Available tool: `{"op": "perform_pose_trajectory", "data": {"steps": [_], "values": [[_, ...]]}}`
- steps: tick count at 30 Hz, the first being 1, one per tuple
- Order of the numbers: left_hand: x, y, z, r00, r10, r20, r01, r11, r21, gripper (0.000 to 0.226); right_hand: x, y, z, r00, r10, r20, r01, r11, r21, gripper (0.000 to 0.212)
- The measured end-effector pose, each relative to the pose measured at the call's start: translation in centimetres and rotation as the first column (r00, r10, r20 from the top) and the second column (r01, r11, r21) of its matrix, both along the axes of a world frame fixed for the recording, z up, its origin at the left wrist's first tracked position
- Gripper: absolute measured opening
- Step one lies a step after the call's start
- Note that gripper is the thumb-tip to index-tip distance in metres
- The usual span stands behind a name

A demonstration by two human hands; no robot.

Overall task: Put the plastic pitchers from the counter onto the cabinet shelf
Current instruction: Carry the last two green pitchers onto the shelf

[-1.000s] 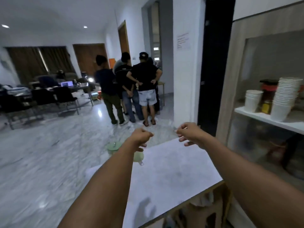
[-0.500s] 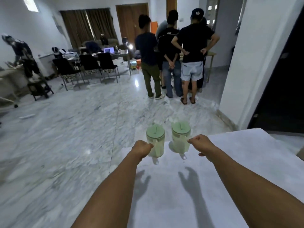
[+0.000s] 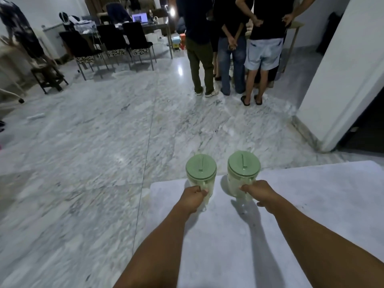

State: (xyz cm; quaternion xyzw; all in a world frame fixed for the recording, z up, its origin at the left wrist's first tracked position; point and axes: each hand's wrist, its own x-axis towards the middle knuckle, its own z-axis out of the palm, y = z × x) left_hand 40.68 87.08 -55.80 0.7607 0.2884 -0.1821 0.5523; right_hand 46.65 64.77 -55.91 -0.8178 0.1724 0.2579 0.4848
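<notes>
Since half a second ago both hands have moved forward and closed on the handles of the two pitchers; before, they were only just reaching them, and one second ago the view was turned to the cabinet at the right, which is now out of the picture.

The left hand (image 3: 192,197) is curled in a fist around the handle of the left pitcher (image 3: 201,175). The fingers are wrapped tight, and the thumb lies on top. The right hand (image 3: 256,192) holds the handle of the right pitcher (image 3: 243,173) in the same way, with the fingers closed on it; one finger sticks out a little below the hand.

Both pitchers are pale and see-through, each with a round green lid. They stand upright, side by side, near each other but not touching, at the far edge of the white counter (image 3: 311,204). I cannot tell if their bottoms rest on the counter or are a little lifted, because the hands hide the lower part.

Both forearms reach out long over the counter, and their dark shadows fall on it.

Behind the counter is a marble floor (image 3: 104,142). Some people (image 3: 239,44) stand with their backs to the camera. At the left is a table with black chairs (image 3: 112,44) and a laptop (image 3: 139,18).
</notes>
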Motion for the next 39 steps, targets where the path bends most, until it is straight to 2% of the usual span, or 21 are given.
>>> {"op": "perform_pose_trajectory", "data": {"steps": [2,5,9,11,14,19,23,25,27,30,33,39], "values": [[0.3,-0.2,0.3,1.0,0.009,0.005,-0.009,1.0,-0.022,0.012,0.1,-0.1,0.3,1.0,-0.019,0.001,0.019,1.0,0.017,0.025],[0.6,-0.3,1.6,0.998,0.058,0.012,-0.057,0.996,-0.07,0.012,-0.1,-0.6,2.1,0.998,-0.058,0.034,0.056,0.996,0.066,0.031],[-0.7,-0.7,4.9,0.996,0.09,-0.015,-0.091,0.98,-0.175,0.033,-2.4,-1.7,6.0,0.989,-0.141,0.053,0.13,0.977,0.172,0.038],[-2.2,-1.1,6.8,0.999,0.031,-0.029,-0.036,0.979,-0.199,0.041,-4.7,-2.8,7.9,0.981,-0.185,0.06,0.17,0.967,0.189,0.042],[-5.2,-2.2,9.3,0.998,-0.063,-0.013,0.059,0.974,-0.219,0.039,-9.0,-4.8,10.8,0.961,-0.263,0.085,0.243,0.95,0.198,0.048],[-10.5,-6.1,12.7,0.972,-0.208,0.112,0.229,0.946,-0.23,0.043,-18.4,-8.7,15.0,0.891,-0.437,0.122,0.401,0.884,0.239,0.035],[-15.7,-10.6,15.8,0.927,-0.342,0.155,0.372,0.894,-0.248,0.045,-27.3,-12.8,18.0,0.83,-0.537,0.152,0.487,0.829,0.273,0.029],[-18.0,-13.4,17.5,0.891,-0.42,0.173,0.452,0.855,-0.253,0.046,-31.6,-15.5,19.8,0.796,-0.582,0.166,0.524,0.8,0.291,0.025],[-20.0,-16.9,19.2,0.849,-0.488,0.205,0.527,0.811,-0.254,0.045,-36.2,-18.6,21.7,0.747,-0.637,0.188,0.574,0.762,0.3,0.032],[-23.3,-23.2,21.7,0.771,-0.583,0.256,0.635,0.73,-0.251,0.046,-43.1,-23.5,24.5,0.635,-0.722,0.274,0.668,0.692,0.275,0.035],[-27.2,-30.0,23.9,0.666,-0.689,0.288,0.746,0.619,-0.244,0.049,-49.8,-29.0,26.7,0.541,-0.791,0.285,0.733,0.61,0.301,0.03],[-37.1,-44.1,28.1,0.444,-0.821,0.36,0.892,0.365,-0.267,0.046,-63.4,-39.7,30.3,0.307,-0.886,0.347,0.836,0.425,0.348,0.032]]}}
